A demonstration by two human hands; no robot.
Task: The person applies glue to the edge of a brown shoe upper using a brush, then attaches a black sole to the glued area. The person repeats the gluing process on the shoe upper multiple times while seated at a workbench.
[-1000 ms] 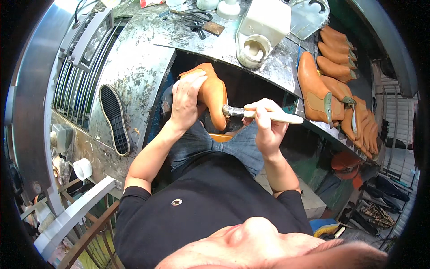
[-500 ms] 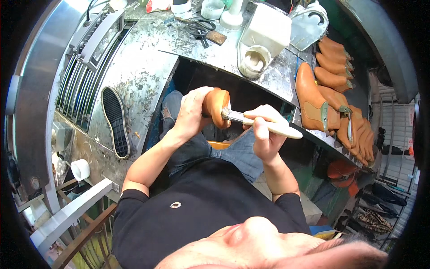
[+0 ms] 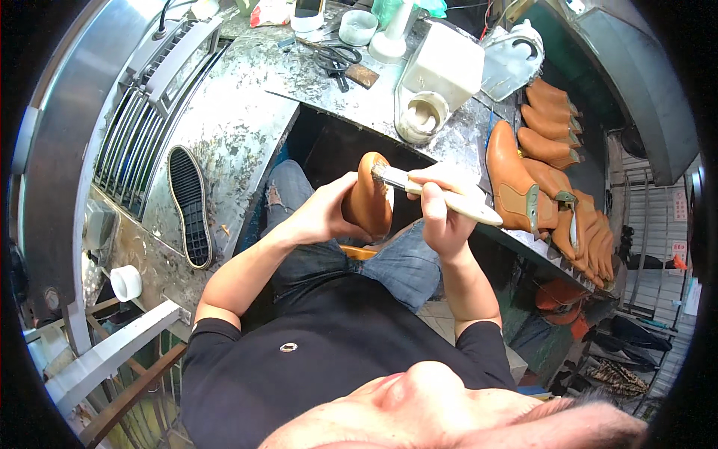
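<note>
My left hand [image 3: 327,213] is closed round a tan leather shoe upper [image 3: 368,200], held above my lap with its underside edge turned toward the right. In my right hand [image 3: 444,206] is a paintbrush [image 3: 470,207] with a pale handle and a metal band. Its bristles touch the upper's edge near the far end. Whatever lies on the upper's right-facing underside is mostly hidden from this angle. Beyond my hands, on the bench, a round pot [image 3: 423,117] with whitish contents stands against a white box-shaped container [image 3: 443,63].
Several tan boot uppers [image 3: 511,176] are piled on the bench at the right. A black shoe sole [image 3: 190,206] lies on the worn metal bench at the left, beside a heater with a grille [image 3: 129,142]. Scissors [image 3: 335,55] rest at the back. A white roll [image 3: 126,283] stands at the lower left.
My left hand has turned the upper so that it stands more upright, with more of its length showing. The brush bristles have moved to a point nearer its far end.
</note>
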